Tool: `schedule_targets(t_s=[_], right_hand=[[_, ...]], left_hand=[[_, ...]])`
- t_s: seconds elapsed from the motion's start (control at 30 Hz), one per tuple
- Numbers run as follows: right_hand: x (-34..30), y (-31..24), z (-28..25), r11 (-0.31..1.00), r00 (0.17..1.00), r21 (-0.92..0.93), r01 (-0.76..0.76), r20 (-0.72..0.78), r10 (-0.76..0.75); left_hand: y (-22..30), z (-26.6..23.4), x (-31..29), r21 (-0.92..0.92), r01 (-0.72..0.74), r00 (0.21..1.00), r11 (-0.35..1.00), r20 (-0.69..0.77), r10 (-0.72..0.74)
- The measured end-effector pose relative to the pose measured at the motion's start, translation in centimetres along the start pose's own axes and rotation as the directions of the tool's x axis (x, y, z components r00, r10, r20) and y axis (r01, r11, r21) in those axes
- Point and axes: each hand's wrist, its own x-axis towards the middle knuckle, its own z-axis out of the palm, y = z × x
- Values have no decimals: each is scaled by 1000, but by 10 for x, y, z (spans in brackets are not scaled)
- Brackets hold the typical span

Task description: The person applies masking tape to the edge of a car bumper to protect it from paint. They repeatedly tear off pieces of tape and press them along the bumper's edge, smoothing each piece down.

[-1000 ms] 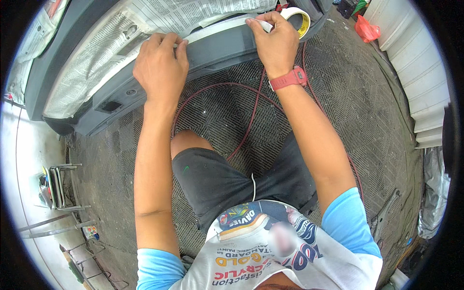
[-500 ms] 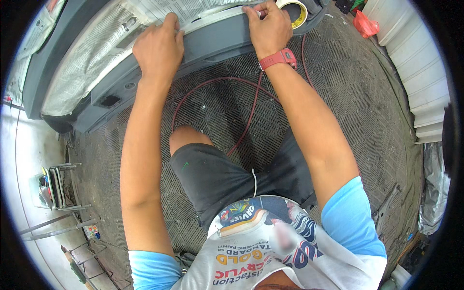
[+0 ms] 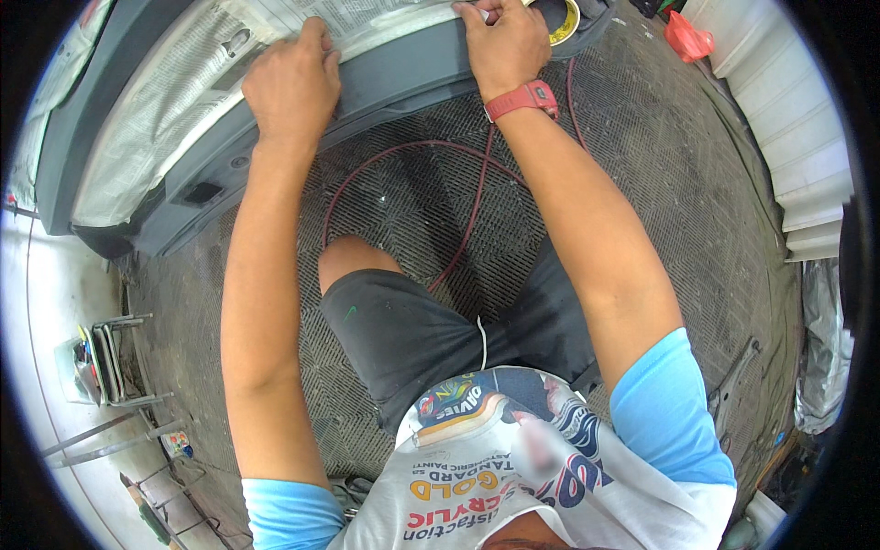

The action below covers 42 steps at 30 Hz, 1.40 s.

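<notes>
Tape roll (image 3: 566, 31), one smooth ring, is sitting at two o'clock of the right hand (image 3: 506, 55), which is pinching one pale strip (image 3: 401, 30). At its nine o'clock, the left hand (image 3: 291, 87) is curling narrowly over crinkled newspaper (image 3: 163, 124) and one curved grey panel (image 3: 403, 75); whether it is holding anything, I cannot tell.

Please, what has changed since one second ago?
The left hand and right hand moved forward, up the picture. The masking tape roll sits higher in view, partly cut off. The right hand still pinches the tape strip; newspaper still lies on the grey panel.
</notes>
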Motion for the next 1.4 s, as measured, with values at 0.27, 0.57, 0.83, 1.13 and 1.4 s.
schedule_targets(t_s=[0.27, 0.57, 0.83, 1.13, 1.4], right_hand=[[0, 1, 5, 1000, 1000, -19, 13, -15, -13], [-5, 13, 0, 996, 998, 87, 23, -61, -18], [-1, 17, 2, 999, 998, 49, 7, -63, -4], [1, 14, -1, 994, 998, 102, 31, -62, -25], [2, 16, 0, 995, 997, 96, 35, -67, -28]], left_hand=[[2, 0, 3, 61, 11, 1000, 998, 16, -12], [-2, 2, 1, 47, -21, 1000, 999, -4, 21], [1, 1, 2, 44, -16, 1000, 999, -26, 17], [-6, 2, -1, -8, -16, 1000, 1000, -7, 16], [-7, 4, -2, -34, -22, 999, 999, -25, 21]])
